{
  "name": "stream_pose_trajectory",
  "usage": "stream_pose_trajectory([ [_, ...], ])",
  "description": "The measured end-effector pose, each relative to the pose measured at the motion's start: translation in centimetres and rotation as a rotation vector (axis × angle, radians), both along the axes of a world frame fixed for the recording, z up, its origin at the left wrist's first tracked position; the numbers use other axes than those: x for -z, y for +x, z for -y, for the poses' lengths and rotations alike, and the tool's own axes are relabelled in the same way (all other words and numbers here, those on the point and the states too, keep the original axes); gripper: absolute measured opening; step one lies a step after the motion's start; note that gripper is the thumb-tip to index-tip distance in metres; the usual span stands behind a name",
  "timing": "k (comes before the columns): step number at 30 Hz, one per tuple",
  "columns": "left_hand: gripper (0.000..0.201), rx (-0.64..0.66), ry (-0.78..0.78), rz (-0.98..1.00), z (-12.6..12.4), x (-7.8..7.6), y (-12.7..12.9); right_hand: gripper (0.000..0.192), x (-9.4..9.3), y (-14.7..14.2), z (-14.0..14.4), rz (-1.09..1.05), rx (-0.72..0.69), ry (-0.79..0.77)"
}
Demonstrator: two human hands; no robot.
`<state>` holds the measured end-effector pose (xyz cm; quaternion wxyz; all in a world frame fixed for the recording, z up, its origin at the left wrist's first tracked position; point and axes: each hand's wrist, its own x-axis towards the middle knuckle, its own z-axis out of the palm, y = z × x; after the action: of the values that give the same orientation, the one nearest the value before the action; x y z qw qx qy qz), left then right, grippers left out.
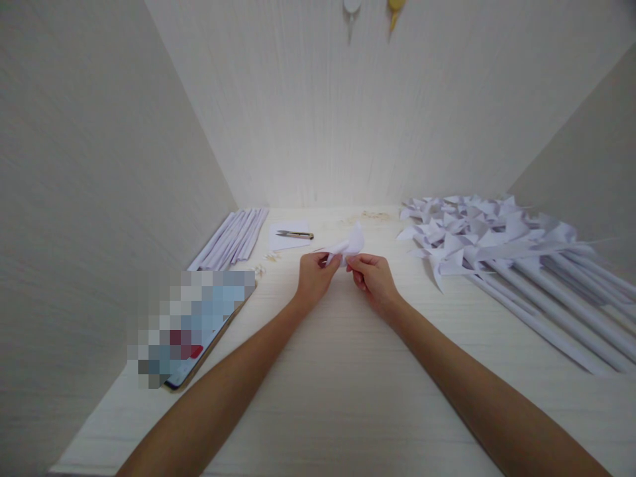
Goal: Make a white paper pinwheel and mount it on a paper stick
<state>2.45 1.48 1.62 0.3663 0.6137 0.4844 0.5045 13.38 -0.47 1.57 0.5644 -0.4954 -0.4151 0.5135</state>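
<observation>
A white paper pinwheel (354,242), its sheet curled over at one corner, is held a little above the table in the middle of the head view. My left hand (315,273) pinches its left side between thumb and fingers. On the right side, my right hand (371,274) has its fingertips closed on the lower edge. The fingers hide the middle of the sheet. Beyond my left hand, thread snips (295,234) lie on a flat white paper sheet (278,242).
Rolled paper sticks (233,232) lie at the far left. Nearer stands a phone (218,324) with a blurred screen. Finished paper pinwheels (462,228) are heaped at the right with their paper sticks (556,298). Small pale bits (375,216) lie near the back wall (318,132).
</observation>
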Motion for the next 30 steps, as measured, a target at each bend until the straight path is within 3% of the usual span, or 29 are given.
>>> stream_pose_trajectory([
  [12, 0.009, 0.056, -0.111, 0.214, 0.0, 0.0, 0.1, 0.022, 1.1, 0.2, -0.1, 0.114, 0.025, 0.09],
  [19, 0.014, -0.013, -0.058, 0.076, 0.1, -0.2, 0.0, 0.022, 0.8, 0.1, 0.0, 0.11, 0.001, 0.084],
  [30, 0.019, -0.023, -0.054, 0.036, 0.3, -0.6, 0.1, 0.021, 0.7, 0.0, 0.1, 0.062, -0.007, 0.071],
])
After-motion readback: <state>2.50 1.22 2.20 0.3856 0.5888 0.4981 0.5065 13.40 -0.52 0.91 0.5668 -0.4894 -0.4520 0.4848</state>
